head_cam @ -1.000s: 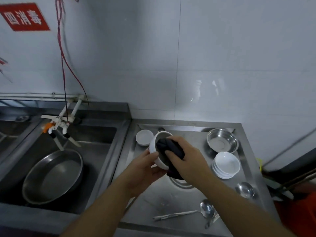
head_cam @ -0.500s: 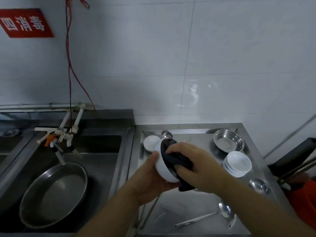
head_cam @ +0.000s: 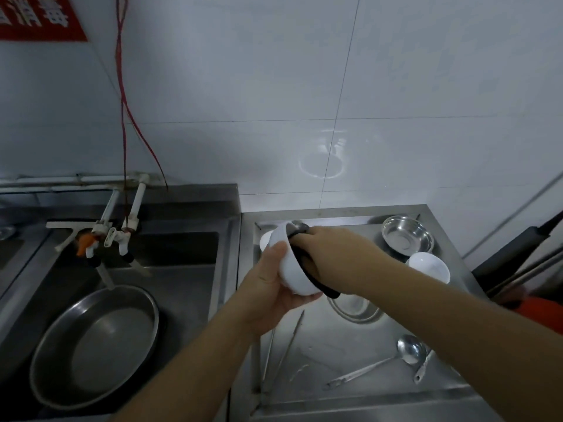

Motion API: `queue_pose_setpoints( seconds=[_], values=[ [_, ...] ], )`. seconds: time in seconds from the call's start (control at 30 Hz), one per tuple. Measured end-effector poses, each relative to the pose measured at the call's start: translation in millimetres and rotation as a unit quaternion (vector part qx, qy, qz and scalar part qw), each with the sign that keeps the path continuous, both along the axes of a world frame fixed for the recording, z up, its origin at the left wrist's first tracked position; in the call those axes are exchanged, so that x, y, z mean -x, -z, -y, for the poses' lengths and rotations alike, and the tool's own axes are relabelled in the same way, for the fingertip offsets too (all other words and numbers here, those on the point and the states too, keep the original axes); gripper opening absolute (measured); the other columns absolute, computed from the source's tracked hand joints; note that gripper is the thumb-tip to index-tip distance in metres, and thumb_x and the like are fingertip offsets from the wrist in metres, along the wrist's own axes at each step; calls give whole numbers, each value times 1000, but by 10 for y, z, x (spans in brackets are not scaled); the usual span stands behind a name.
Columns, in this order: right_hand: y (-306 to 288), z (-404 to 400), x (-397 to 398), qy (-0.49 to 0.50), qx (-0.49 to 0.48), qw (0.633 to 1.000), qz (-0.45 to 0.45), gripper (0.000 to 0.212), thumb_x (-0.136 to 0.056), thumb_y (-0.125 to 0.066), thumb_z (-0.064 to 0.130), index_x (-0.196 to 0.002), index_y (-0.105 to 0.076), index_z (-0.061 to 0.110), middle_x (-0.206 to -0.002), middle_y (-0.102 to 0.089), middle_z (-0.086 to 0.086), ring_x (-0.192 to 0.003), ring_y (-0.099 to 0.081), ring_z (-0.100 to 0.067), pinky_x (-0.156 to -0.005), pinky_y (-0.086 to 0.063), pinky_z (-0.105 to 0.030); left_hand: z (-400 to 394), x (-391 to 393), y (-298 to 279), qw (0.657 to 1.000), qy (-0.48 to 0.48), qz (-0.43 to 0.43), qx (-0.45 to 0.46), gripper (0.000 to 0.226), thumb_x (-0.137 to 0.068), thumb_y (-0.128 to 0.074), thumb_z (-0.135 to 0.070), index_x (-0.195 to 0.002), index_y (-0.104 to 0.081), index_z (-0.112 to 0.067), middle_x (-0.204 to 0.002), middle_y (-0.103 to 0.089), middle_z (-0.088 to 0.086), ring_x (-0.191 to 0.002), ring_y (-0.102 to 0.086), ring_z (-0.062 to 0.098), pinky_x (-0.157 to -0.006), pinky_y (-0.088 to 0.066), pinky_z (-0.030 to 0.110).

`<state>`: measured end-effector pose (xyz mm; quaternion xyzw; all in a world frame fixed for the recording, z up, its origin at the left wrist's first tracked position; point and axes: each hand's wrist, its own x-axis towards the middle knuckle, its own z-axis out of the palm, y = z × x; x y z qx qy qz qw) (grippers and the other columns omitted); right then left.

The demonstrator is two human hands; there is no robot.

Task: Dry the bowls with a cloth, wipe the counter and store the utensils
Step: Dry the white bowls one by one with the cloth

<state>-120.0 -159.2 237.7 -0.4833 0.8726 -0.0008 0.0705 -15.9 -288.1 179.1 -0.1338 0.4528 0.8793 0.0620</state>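
My left hand [head_cam: 268, 287] grips a white bowl [head_cam: 291, 264] from below and outside, tilted on its side above the steel counter [head_cam: 335, 376]. My right hand [head_cam: 338, 254] is pushed into the bowl and holds a dark cloth [head_cam: 316, 280] against its inside; the cloth's end hangs out at the lower rim. Another white bowl [head_cam: 265, 240] peeks out behind the held one. A stack of white bowls [head_cam: 429, 266] sits at the right, behind it a steel bowl [head_cam: 406, 234]. A ladle [head_cam: 408, 353], tongs [head_cam: 283, 357] and a small spoon [head_cam: 422, 368] lie on the counter.
A steel dish [head_cam: 355, 309] lies on the counter under my right forearm. To the left is a sink [head_cam: 182, 269] with a large steel pan [head_cam: 94, 345] and taps [head_cam: 106, 236]. Red wires [head_cam: 123, 117] hang down the tiled wall. Dark handles [head_cam: 524, 254] lean at the right.
Both hands have lifted the bowl a little and turned it; my right hand has gone deeper inside with the cloth. The camera has tipped, bringing more of the counter into view.
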Motion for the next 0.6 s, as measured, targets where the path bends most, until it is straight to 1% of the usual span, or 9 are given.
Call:
queue_pose_setpoints(
  seconds=[0.1,0.17,0.23,0.3,0.37,0.43,0.5,0.53,0.6],
  values=[
    [-142,85,88,69,-26,992,105,31,-103,-45,36,-118,-66,20,-105,-66,-6,-85,-67,-23,-77,-58,-39,29,54,-7,999,-12,-9,49,118,-56,-91,-73,-153,-47,-23,-146,-59,21,-131,-62,44,-98,-56,66],
    [-224,71,136,101,-32,977,186,35,-102,-45,39,-106,-72,17,-99,-69,-4,-83,-67,-18,-73,-54,-31,49,90,-6,997,-7,-28,71,114,-60,-90,-72,-154,-44,-28,-148,-57,18,-132,-60,43,-98,-55,69],
    [-265,33,146,138,-9,945,297,40,-98,-47,44,-101,-73,15,-95,-74,-5,-81,-70,-19,-76,-57,-35,78,99,20,995,5,-49,90,108,-65,-88,-71,-155,-42,-32,-149,-56,16,-132,-61,41,-99,-55,68],
    [-259,-41,141,210,52,871,441,45,-86,-56,44,-105,-72,7,-93,-75,-13,-79,-72,-27,-80,-58,-46,103,96,51,990,31,-75,112,101,-72,-84,-70,-155,-41,-31,-148,-54,19,-131,-60,44,-99,-55,65],
    [-215,-160,128,276,108,765,572,49,-77,-67,37,-110,-68,1,-90,-72,-20,-80,-69,-37,-78,-53,-49,135,85,79,987,58,-96,113,99,-79,-80,-66,-158,-37,-25,-146,-50,28,-130,-58,51,-97,-56,64],
    [-172,-258,93,277,150,666,677,47,-75,-75,34,-108,-68,1,-90,-72,-20,-79,-71,-35,-75,-58,-41,161,83,87,984,91,-115,105,106,-84,-76,-65,-161,-27,-10,-144,-45,39,-129,-54,56,-96,-56,60],
    [-140,-293,12,237,212,579,751,40,-76,-79,32,-102,-75,2,-92,-73,-21,-79,-74,-31,-69,-62,-37,182,91,74,980,123,-124,91,112,-86,-73,-67,-160,-21,1,-142,-42,44,-128,-53,55,-95,-57,55],
    [-115,-290,-34,222,258,554,759,35,-75,-81,30,-100,-79,5,-93,-74,-20,-80,-74,-29,-70,-62,-37,193,95,55,979,133,-130,83,113,-87,-72,-67,-160,-20,3,-143,-42,44,-128,-53,53,-95,-57,53],
    [-43,-235,-122,208,363,546,726,32,-73,-82,27,-100,-81,10,-95,-75,-17,-84,-75,-28,-73,-62,-39,201,104,20,974,147,-160,68,109,-90,-70,-64,-160,-20,3,-146,-44,38,-131,-53,49,-98,-57,52]
  ],
)
